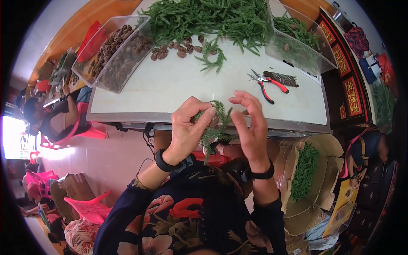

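Just off the table's front edge, my left hand point(187, 127) pinches a green artificial pine sprig point(221, 111) between thumb and fingers. A thin wire end sticks up above the thumb. Something brownish, perhaps a pine cone, shows among the needles, partly hidden by the hand. My right hand point(251, 129) is raised just right of the sprig, fingers bent and apart, with nothing visible in it. Farther off on the tabletop lie pliers point(267, 82) with red and black handles, jaws apart. Beside them is a bundle of thin dark wires point(281, 79).
A heap of green sprigs point(204, 17) covers the table's far side. Loose pine cones point(182, 49) and one sprig point(212, 59) lie before it. Clear bins point(95, 78) point(304, 61) flank the heap. An open cardboard box point(325, 170) holds greenery. People sit at left and right.
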A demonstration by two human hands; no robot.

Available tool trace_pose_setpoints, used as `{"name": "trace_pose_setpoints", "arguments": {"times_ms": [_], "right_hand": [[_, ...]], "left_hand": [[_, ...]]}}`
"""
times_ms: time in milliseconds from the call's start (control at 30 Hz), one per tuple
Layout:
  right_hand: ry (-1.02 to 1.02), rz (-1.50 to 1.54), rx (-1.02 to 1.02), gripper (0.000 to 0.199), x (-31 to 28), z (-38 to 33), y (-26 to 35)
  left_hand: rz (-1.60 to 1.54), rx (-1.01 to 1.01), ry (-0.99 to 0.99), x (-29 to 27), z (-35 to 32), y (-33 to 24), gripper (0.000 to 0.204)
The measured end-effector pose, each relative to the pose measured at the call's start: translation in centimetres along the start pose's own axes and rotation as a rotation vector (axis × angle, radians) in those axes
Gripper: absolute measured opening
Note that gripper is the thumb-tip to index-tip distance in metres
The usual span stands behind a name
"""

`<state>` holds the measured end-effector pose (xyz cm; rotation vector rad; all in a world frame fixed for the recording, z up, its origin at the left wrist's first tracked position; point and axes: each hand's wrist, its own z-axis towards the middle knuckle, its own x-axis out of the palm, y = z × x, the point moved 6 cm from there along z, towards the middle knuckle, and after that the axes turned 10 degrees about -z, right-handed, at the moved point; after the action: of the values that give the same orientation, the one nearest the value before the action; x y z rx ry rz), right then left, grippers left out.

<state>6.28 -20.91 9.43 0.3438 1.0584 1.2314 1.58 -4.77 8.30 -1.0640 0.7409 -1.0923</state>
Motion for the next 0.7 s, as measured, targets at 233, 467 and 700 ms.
{"name": "trace_pose_setpoints", "arguments": {"times_ms": [233, 467, 700], "right_hand": [[0.104, 0.045, -0.003, 0.012, 0.9, 1.9, 0.3], [0.073, -0.006, -0.068, 0.008, 1.0, 1.9, 1.2], [0.063, -0.015, -0.067, 0.006, 0.8, 1.6, 0.9]], "left_hand": [[-0.026, -0.052, 0.083, 0.3, 0.0, 0.6, 0.006], [-0.116, -0.154, 0.179, 0.3, 0.0, 1.5, 0.008], [-0.292, -0.327, 0.233, 1.0, -0.2, 2.9, 0.01]]}}
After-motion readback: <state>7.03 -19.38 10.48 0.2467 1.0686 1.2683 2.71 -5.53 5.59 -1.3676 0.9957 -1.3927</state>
